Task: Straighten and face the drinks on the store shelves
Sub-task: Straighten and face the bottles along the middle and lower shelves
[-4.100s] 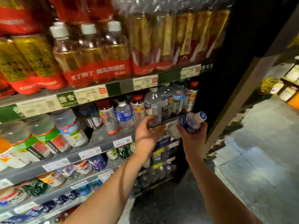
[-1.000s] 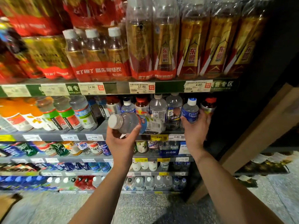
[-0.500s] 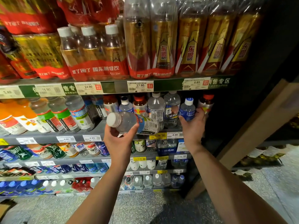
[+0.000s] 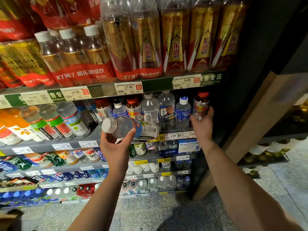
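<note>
My left hand grips one clear bottle lying sideways at frame centre, white cap pointing left, fingers wrapped under its neck, in front of the second shelf. My right hand is spread open at centre right, fingertips touching one red-capped bottle at the row's right end. Left of it stand one blue-labelled bottle and two taller clear bottles. Above, three price tags are readable
</note>
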Demonstrator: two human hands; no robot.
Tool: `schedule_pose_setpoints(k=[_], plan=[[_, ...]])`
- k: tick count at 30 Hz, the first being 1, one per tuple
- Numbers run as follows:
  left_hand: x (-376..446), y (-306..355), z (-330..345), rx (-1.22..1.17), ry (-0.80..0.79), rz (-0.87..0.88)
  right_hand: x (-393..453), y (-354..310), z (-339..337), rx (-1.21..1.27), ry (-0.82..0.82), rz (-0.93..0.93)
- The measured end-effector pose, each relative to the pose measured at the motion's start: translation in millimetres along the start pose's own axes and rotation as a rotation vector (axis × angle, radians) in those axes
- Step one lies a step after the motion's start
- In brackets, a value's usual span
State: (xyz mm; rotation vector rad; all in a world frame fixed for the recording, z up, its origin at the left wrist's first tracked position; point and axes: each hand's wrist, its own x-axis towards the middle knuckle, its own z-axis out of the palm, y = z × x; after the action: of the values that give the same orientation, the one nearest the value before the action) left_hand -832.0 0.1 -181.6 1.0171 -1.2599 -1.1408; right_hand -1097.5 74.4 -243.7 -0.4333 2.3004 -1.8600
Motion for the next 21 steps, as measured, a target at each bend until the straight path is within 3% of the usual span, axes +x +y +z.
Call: schedule_pose_setpoints(k=[6, 14, 21], plan=[[-7, -6, 1, -0.016, 0.029, -0.035, 14, 4, -2, -0.184, 0.025, -0.033], [-12, -12, -8, -0.036, 0.121, -0.096, -23, -3, -8, -0.040, 0.119, -0.112], [-4, -18, -28, -0.072, 0.206, -0.148, -75, -17, -1, 0.064, 0.020, -0.181]])
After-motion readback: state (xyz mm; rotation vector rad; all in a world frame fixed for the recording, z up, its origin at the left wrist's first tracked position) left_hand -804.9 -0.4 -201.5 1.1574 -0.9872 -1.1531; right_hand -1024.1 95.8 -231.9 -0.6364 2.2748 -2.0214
